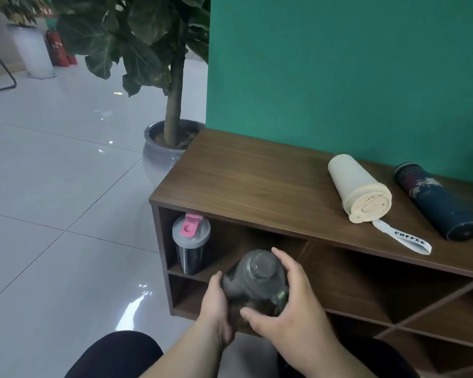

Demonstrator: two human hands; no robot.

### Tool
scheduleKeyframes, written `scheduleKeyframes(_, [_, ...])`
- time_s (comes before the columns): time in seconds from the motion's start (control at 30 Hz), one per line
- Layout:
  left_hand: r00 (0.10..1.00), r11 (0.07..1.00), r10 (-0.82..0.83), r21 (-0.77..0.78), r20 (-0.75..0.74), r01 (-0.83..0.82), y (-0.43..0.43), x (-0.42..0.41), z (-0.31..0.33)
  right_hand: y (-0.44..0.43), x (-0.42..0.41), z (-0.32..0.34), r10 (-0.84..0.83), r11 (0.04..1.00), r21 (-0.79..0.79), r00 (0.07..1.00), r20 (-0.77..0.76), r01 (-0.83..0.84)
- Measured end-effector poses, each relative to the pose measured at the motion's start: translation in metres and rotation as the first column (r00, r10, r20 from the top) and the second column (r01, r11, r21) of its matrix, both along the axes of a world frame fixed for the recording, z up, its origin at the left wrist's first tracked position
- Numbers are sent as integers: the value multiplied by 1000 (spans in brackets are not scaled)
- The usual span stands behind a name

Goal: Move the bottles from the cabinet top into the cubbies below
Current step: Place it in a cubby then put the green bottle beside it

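I hold the dark bottle [257, 282] with both hands
My left grip [216, 304] and right grip [290, 301] are clamped on it; the pink-lid cup [191, 245] sits up-left of them

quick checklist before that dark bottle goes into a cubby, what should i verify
1. Grip: left hand and right hand both clasp the dark translucent bottle: ok.
2. Lid closed: cannot tell.
3. Room in the upper-left cubby: pink-lidded shaker bottle stands at its left, space beside it: ok.
4. Lower-left cubby free: visible part looks free, hands hide the rest: cannot tell.
5. Cabinet top finished: cream coffee tumbler and dark blue flask lie there: not ok.
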State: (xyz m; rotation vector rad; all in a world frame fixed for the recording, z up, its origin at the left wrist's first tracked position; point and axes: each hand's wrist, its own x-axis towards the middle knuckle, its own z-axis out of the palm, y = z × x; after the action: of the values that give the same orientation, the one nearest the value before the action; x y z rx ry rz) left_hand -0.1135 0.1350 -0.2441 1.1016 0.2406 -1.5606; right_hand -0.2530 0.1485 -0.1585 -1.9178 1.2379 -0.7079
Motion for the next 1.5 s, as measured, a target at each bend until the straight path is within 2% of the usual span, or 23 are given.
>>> scheduleKeyframes(0.1, [991,991,-133,4,-2,133,-7,-3,-13,-7,2,-31,4,998,61,1000,-17,-3])
scheduleKeyframes(0.17, [982,982,-190,0,20,190,-14,-2,-18,-17,4,-47,-60,993,104,998,8,59])
scheduleKeyframes(0.23, [979,978,-203,41,-31,204,-24,2,-28,-28,9,-58,-115,986,125,993,11,113])
scheduleKeyframes(0.33, [987,979,-158,131,-9,158,-37,6,-39,-46,22,-69,-187,969,164,982,6,184])
scheduleKeyframes(0.47, [996,986,-84,147,37,77,-48,9,-46,-71,42,-77,-256,933,255,966,-20,253])
scheduleKeyframes(0.63, [996,990,50,135,-73,-39,-64,14,-56,-90,63,-90,-309,923,216,948,-73,317])
scheduleKeyframes(0.9, [985,997,26,75,-170,-14,-75,16,-72,-107,71,-99,-365,897,236,928,-77,373])
scheduleKeyframes(1.13, [980,999,-25,-35,-195,19,-79,11,-84,-114,69,-105,-429,870,244,902,-57,429])
scheduleKeyframes(1.5, [956,989,76,-99,-283,-108,-79,4,-81,-116,74,-111,-481,842,255,876,-42,475])
